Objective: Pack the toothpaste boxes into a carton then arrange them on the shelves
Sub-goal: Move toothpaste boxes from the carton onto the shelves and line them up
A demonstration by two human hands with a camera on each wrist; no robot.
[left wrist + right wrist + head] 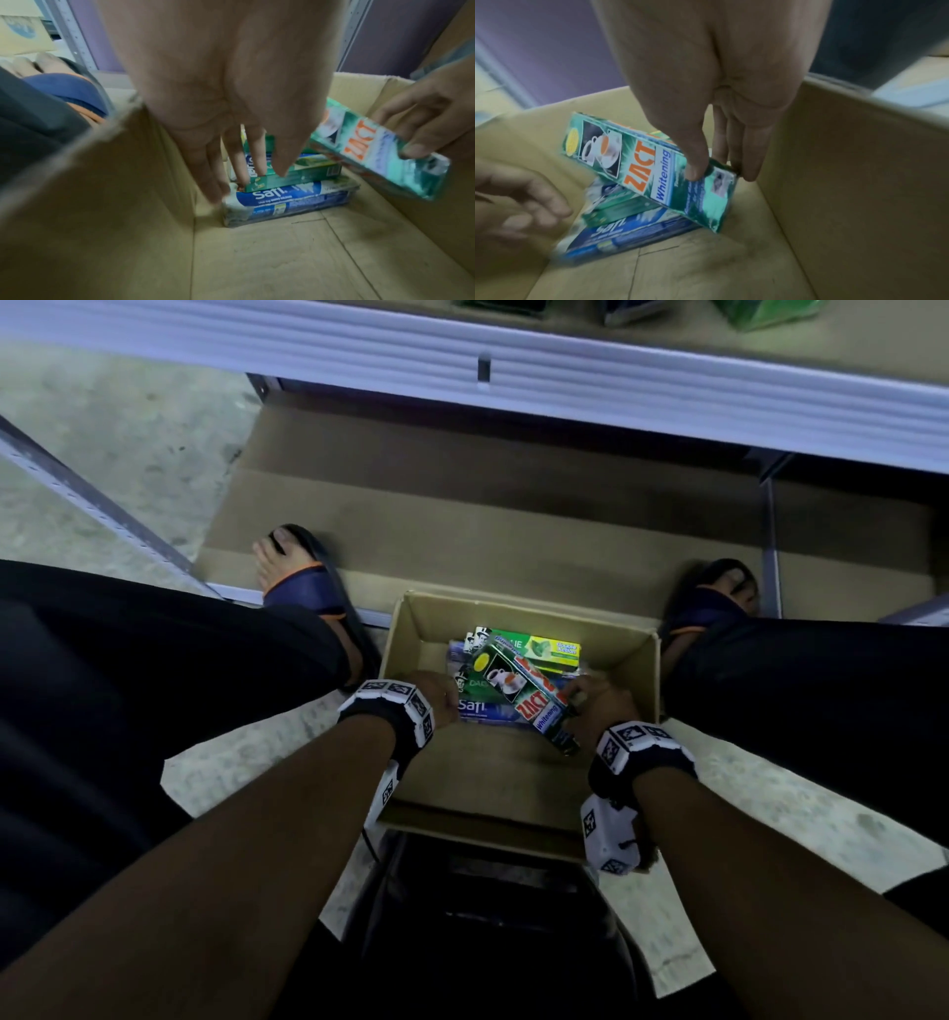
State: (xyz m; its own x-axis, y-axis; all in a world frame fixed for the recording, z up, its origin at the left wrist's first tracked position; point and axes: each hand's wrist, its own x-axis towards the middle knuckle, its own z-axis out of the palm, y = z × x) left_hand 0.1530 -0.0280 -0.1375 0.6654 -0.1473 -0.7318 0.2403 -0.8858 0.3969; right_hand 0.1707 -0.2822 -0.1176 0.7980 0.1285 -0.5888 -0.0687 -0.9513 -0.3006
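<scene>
Right hand (721,85) pinches the green Zact box (654,172) at its lower end, thumb on the printed face and fingers (750,154) behind, holding it tilted over the toothpaste boxes in the carton (637,660), centre of the head frame. It looks light, stiff and glossy, likely crushable, so its narrow edges near one end seem the best hold. Left wrist view alone shows the left hand (226,97) with fingers straight and loosely spread, tips at the Safi box (287,200); the head view hides them.

carton (637,660) near half bare, toothpaste boxes (518,680) crowding far half
</scene>
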